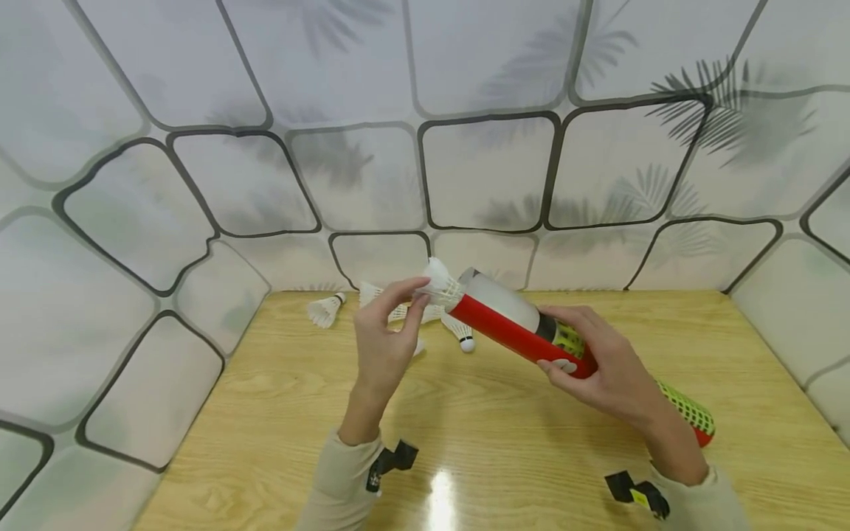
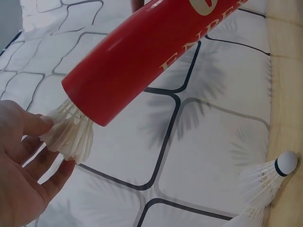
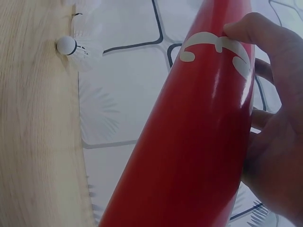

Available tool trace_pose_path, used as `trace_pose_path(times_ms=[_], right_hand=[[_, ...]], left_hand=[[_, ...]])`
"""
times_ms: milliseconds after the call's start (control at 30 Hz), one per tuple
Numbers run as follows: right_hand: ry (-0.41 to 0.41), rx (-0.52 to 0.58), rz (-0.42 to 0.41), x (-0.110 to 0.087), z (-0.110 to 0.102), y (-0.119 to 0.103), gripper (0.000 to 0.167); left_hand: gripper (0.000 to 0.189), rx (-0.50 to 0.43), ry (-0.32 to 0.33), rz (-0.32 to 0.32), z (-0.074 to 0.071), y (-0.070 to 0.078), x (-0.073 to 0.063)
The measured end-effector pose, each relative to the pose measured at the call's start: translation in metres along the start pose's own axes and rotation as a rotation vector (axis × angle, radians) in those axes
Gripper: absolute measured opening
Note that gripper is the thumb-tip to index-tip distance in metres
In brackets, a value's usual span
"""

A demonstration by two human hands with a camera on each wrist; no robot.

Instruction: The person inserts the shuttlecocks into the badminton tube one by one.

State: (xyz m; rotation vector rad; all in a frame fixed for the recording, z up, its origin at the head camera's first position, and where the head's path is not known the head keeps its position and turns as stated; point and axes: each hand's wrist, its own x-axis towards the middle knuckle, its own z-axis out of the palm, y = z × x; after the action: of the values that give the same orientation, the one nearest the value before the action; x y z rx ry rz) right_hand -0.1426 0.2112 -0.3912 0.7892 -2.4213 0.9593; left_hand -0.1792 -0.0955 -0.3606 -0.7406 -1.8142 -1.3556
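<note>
My right hand [image 1: 600,369] grips a long red shuttlecock tube [image 1: 498,324] around its middle, its open end tilted up to the left. A white and a yellow-green dotted section show on the tube's side. At that open end my left hand [image 1: 388,332] pinches the feather skirt of a shuttlecock [image 1: 441,284] between thumb and fingers. In the left wrist view the shuttlecock's skirt [image 2: 71,135] sticks out of the tube's mouth, and its cork is hidden inside. The right wrist view shows the right thumb lying along the red tube [image 3: 189,132].
Several loose shuttlecocks lie on the wooden table [image 1: 299,413] behind the hands, among them one at the back left [image 1: 327,310] and one below the tube's mouth [image 1: 460,333]. A patterned cloth wall [image 1: 491,173] encloses the table at the back and sides.
</note>
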Motion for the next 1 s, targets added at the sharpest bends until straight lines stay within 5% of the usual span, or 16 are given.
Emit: trace_pose_path(times_ms=[333, 1000], right_hand=[[0.005, -0.006, 0.014, -0.001, 0.002, -0.001, 0.078], [0.023, -0.013, 0.014, 0.001, 0.003, -0.004, 0.078]], left_hand=[[0.022, -0.047, -0.095, -0.004, 0.013, 0.004, -0.005], [0.022, -0.22, -0.122, -0.055, 0.027, 0.004, -0.01]])
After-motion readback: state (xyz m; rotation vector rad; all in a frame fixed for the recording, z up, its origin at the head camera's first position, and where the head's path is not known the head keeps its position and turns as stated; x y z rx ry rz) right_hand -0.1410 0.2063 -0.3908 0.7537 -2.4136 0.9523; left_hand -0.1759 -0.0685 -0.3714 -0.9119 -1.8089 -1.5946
